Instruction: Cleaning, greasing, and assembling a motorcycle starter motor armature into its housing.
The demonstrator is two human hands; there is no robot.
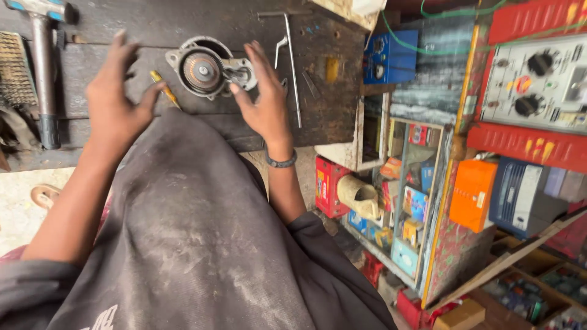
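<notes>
Both hands spread open: right hand (264,101) touches the motor housing (208,66), left hand (116,101) hovers beside (screwdriver (165,88) underneath); seemingly repositioning, needing a firm grasp.

On the workbench (183,24) the round motor housing (205,68) sits between my hands: my left hand (116,98) just beside it, my right hand (260,91) touching its other side. A screwdriver (165,88) lies under my left fingers. The hammer (43,67) and wire brush (15,70) lie near the bench's left edge, the bent rod (292,67) right of my right hand.
</notes>
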